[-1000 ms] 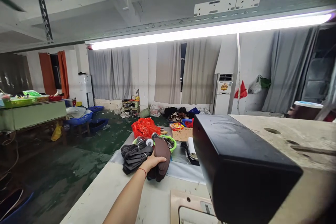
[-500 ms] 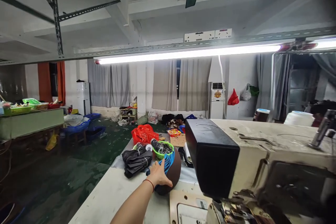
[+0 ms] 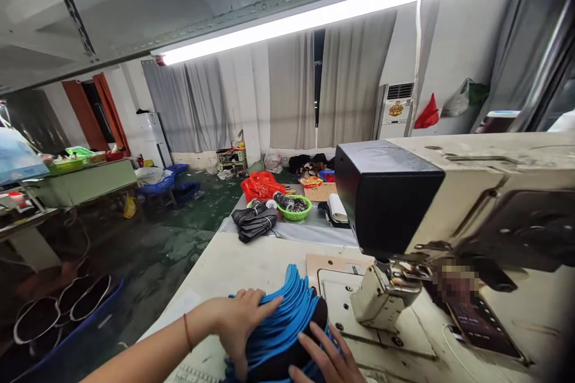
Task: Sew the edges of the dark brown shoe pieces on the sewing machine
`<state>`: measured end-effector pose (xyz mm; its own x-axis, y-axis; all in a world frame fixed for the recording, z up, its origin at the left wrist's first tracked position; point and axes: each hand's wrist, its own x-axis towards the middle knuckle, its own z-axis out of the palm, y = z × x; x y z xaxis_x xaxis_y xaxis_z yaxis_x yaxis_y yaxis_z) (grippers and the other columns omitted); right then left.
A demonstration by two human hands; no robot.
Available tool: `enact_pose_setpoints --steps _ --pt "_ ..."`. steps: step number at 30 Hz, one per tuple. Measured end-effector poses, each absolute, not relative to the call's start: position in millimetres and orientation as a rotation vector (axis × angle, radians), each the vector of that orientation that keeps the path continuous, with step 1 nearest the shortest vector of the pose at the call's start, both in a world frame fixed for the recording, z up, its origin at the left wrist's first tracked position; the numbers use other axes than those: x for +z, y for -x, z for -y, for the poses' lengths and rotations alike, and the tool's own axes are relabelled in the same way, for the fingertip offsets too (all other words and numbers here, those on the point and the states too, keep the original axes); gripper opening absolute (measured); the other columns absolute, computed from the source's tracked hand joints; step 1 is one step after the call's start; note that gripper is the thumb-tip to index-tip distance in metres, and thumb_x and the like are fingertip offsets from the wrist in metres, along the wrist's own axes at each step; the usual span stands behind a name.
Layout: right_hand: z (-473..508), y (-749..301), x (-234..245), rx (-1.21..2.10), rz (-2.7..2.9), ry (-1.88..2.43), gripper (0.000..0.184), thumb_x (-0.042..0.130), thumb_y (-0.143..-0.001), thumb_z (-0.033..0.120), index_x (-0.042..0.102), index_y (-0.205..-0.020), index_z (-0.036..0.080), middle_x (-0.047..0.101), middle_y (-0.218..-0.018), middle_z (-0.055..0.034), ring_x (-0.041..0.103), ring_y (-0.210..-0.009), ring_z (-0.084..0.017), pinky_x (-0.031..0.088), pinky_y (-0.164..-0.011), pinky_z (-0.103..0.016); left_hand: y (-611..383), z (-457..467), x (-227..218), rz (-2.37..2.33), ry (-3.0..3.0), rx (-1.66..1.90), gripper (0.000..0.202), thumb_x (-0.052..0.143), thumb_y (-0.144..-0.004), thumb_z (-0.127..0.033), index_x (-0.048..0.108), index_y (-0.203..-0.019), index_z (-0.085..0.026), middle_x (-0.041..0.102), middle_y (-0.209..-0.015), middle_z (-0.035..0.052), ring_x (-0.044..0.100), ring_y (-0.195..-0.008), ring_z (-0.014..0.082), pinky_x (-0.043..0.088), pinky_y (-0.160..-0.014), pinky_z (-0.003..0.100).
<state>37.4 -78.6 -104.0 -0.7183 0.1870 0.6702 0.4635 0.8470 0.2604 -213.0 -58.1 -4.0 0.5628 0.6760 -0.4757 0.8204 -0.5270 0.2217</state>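
Note:
A stack of blue-edged black fabric pieces [image 3: 285, 317] stands fanned on the sewing table [image 3: 224, 263], close to me. My left hand [image 3: 238, 323] clasps its left side, the index finger lying across the blue edges and the thumb lower down. On the right side, the curved fingers of my right hand [image 3: 330, 356] press against the black part, so the stack is held between both hands. Just to the right is the sewing machine [image 3: 390, 197], with its post [image 3: 375, 296] beside the stack. The lower end of the stack is cut off by the frame.
Beyond the stack lie a bundle of dark strips [image 3: 256, 221], a green basket [image 3: 296, 208] and a red plastic bag [image 3: 263, 185]. A phone [image 3: 487, 323] rests under the machine arm. At lower left, a blue bin [image 3: 85, 329] stands below the table edge.
My left hand has brought the blue-edged stack from beside the green basket toward me. My right hand has come into view against it. The view has tilted down.

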Motion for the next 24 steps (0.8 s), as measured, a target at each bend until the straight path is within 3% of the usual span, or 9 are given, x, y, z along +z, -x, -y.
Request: enact_pose_setpoints --steps 2,4,7,10,14,18,22,24 --pt "75.1 -34.2 -99.2 -0.68 2.371 0.424 0.028 0.056 -0.088 0.02 0.058 -0.114 0.028 0.06 -0.126 -0.0078 0.051 -0.12 -0.03 0.025 -0.106 -0.052 205.0 58.2 -0.2 -1.326 -2.264 -0.334 0.133 0.073 -0.046 -0.065 -0.001 -0.147 -0.02 0.032 -0.142 0.0232 0.035 -0.126 0.0462 0.032 -0.1 0.058" --pt "73.4 -32.4 -98.3 -0.708 2.408 0.413 0.022 0.05 -0.089 0.018 0.059 -0.109 0.024 0.062 -0.123 -0.0092 0.05 -0.121 -0.029 0.014 -0.11 -0.054 196.5 59.5 -5.6 -1.467 -2.256 -0.171 0.118 0.055 -0.059 -0.077 0.007 -0.147 -0.016 0.034 -0.142 0.0254 0.032 -0.129 0.0448 0.027 -0.103 0.059" --pt "72.0 -33.3 -108.9 -0.744 2.44 0.49 0.036 0.046 -0.085 0.012 0.057 -0.118 0.021 0.066 -0.118 -0.0101 0.052 -0.118 -0.028 0.006 -0.11 -0.053 189.5 63.6 -24.0 -1.617 -2.292 -0.077 0.115 0.04 -0.061 -0.084 0.014 -0.146 -0.012 0.032 -0.142 0.0285 0.028 -0.13 0.0456 0.018 -0.104 0.064" --pt "70.7 -33.6 -123.1 -0.708 2.469 0.687 0.056 0.049 -0.078 0.009 0.046 -0.134 0.018 0.058 -0.13 -0.0151 0.049 -0.121 -0.031 0.017 -0.107 -0.053 191.9 65.4 -40.0 -1.643 -2.276 -0.047 0.119 0.039 -0.058 -0.087 0.009 -0.147 -0.013 0.029 -0.145 0.0274 0.025 -0.132 0.0445 0.016 -0.105 0.064" --pt "66.3 -26.1 -119.8 -0.46 2.596 0.717 0.076 0.06 -0.074 0.023 0.032 -0.144 0.015 0.043 -0.142 -0.0227 0.041 -0.127 -0.041 0.031 -0.097 -0.057 195.6 62.2 -47.9 -1.62 -2.29 0.028 0.125 0.043 -0.053 -0.088 0.016 -0.145 -0.008 0.019 -0.148 0.0284 0.02 -0.133 0.0461 0.018 -0.105 0.062" --pt "60.6 -19.8 -103.6 -0.165 2.732 0.646 0.101 0.069 -0.064 0.041 0.021 -0.148 0.012 0.038 -0.144 -0.0254 0.034 -0.129 -0.048 0.031 -0.097 -0.064 198.2 51.1 -44.6 -1.628 -2.279 0.053 0.116 0.05 -0.053 -0.084 0.025 -0.141 -0.013 0.036 -0.139 0.0232 0.033 -0.125 0.0427 0.024 -0.102 0.061" --pt "61.3 -23.1 -106.1 -0.205 2.779 0.621 0.093 0.067 -0.066 0.03 0.025 -0.147 0.012 0.051 -0.134 -0.0241 0.042 -0.123 -0.047 0.036 -0.093 -0.064 208.7 33.4 -34.0 -1.594 -2.223 -0.044 0.078 0.035 -0.076 -0.073 0.041 -0.133 -0.02 0.051 -0.125 0.0185 0.046 -0.116 0.0379 0.036 -0.094 0.055" --pt "64.4 -26.2 -112.1 -0.261 2.753 0.657 0.086 0.064 -0.066 0.021 0.03 -0.145 0.015 0.058 -0.127 -0.0227 0.05 -0.116 -0.047 0.04 -0.088 -0.064 213.6 26.2 -27.2 -1.536 -2.228 -0.08 0.068 0.038 -0.079 -0.068 0.05 -0.126 -0.02 0.056 -0.119 0.0163 0.052 -0.11 0.0341 0.041 -0.092 0.048"
